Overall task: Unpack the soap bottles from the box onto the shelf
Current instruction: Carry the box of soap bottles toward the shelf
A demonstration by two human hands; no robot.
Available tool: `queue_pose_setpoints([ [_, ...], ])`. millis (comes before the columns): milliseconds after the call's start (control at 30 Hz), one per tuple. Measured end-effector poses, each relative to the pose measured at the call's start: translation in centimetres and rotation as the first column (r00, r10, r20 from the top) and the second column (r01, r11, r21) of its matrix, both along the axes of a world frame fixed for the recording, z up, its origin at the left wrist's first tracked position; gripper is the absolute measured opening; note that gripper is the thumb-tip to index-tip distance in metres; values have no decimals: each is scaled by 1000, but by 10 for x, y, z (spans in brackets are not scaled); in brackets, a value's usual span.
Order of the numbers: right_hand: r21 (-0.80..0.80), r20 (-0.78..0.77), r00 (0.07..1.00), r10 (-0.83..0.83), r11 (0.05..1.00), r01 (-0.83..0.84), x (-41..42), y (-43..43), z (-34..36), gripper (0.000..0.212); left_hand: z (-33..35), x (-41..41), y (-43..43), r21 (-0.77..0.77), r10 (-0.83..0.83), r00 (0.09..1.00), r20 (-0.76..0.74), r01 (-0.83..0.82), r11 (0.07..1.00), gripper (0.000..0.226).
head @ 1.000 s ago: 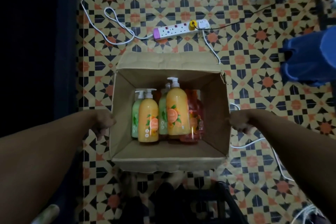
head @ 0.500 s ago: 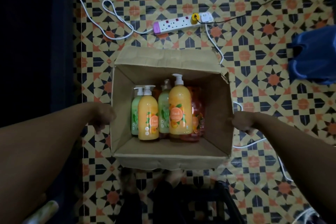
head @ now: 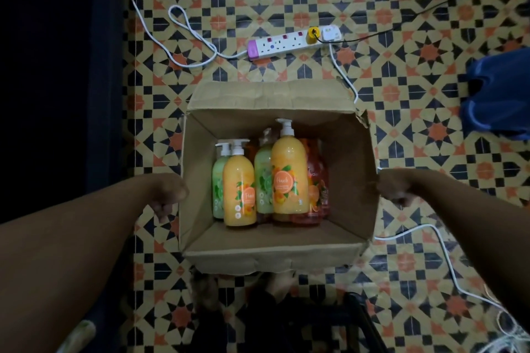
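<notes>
I have both bare forearms reaching in from the near left and near right, angled toward each other, with the wrists held about level. My left hand [head: 169, 195] is knuckles-up, its fingers [head: 162, 209] curled down and gripping the left wall of the box [head: 272, 96]. My right hand [head: 394, 189] mirrors it, fingers curled against the right wall.

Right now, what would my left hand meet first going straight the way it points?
The box's left wall, which the left hand appears to grip; just inside it stands a green soap bottle.
</notes>
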State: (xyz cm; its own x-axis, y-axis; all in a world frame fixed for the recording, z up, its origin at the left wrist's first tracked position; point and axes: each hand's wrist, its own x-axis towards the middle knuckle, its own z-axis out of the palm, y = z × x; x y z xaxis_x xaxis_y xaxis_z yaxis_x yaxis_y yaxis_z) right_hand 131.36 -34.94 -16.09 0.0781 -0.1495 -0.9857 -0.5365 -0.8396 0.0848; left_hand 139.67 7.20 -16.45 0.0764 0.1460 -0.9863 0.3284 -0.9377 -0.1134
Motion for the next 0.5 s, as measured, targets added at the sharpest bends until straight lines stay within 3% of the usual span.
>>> queue_pose_setpoints([
  [200, -2, 78, 994, -76, 997, 77, 16, -6, 2, 39, -8, -1, -6, -76, 16, 1000, 24, -14, 997, 39],
  [500, -42, 55, 996, -77, 996, 79, 5, -5, 0, 37, -10, 33, -9, -51, -61, 998, -5, 61, 997, 29],
])
